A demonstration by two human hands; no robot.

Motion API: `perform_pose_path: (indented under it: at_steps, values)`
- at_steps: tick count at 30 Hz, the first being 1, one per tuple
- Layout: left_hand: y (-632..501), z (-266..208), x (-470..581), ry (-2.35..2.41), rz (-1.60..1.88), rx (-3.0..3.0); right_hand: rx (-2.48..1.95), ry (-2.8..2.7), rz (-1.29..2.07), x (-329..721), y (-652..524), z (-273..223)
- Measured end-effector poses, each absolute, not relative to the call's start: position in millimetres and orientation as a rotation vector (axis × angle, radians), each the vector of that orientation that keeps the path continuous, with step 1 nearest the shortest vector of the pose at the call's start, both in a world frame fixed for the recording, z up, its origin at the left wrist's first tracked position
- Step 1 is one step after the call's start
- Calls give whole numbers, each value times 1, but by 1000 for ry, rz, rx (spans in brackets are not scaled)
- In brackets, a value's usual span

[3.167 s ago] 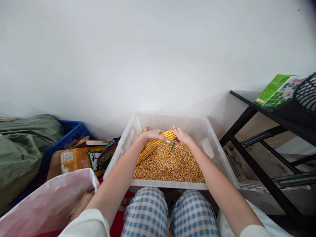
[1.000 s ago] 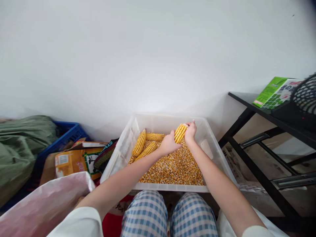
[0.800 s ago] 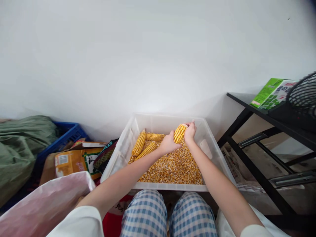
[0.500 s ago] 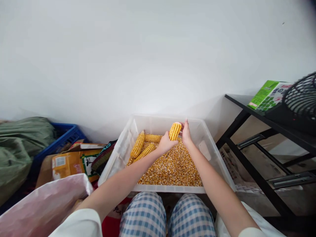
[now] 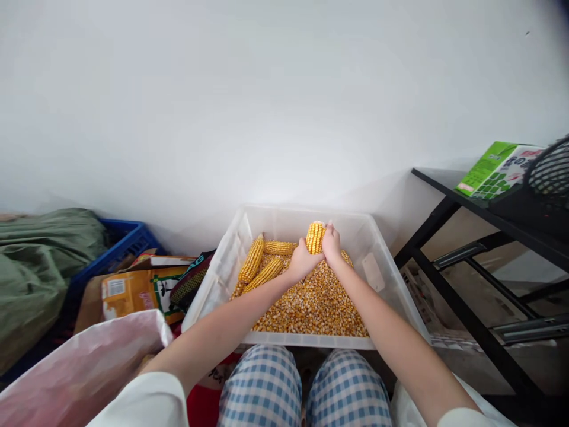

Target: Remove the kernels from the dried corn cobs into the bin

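Over the far part of a clear plastic bin (image 5: pixel 306 340), my left hand (image 5: pixel 304 260) grips a yellow corn cob (image 5: pixel 315 237) from the left and below. My right hand (image 5: pixel 331 243) is closed against the cob's right side, its fingers partly hidden behind. Rows of kernels cover the side of the cob that faces me. Loose corn kernels (image 5: pixel 311 311) fill the bin beneath both hands. Left of my hands, a corn cob (image 5: pixel 252 260) leans in the bin's corner, with another cob (image 5: pixel 269 274) and a third cob (image 5: pixel 279 248) beside it.
A white wall (image 5: pixel 284 107) rises behind the bin. To the right stands a black metal rack (image 5: pixel 471 296) bearing a green-and-white box (image 5: pixel 500 172) and a black fan (image 5: pixel 551 172). At left are a pinkish-white sack (image 5: pixel 89 367), a yellow package (image 5: pixel 128 293) and a blue crate (image 5: pixel 122 243).
My right hand has moved in from beside the cob and closed against its right side. My left hand keeps its grip. The whole view has shifted slightly.
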State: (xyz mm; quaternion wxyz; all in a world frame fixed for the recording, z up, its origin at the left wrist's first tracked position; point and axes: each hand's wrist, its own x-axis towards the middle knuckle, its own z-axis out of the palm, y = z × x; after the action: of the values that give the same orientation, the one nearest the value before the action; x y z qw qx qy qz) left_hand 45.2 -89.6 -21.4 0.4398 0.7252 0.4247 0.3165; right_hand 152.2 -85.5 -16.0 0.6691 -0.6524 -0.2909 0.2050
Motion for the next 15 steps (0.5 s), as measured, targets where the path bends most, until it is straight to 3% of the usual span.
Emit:
perform_pose_path:
  at_steps: [7, 15]
  values:
    - [-77, -30, 49, 1036, 808, 1656, -1119, -681, 807, 143, -85, -10]
    - [-79, -38, 48, 1076, 777, 1669, -1351, -773, 546, 142, -86, -25]
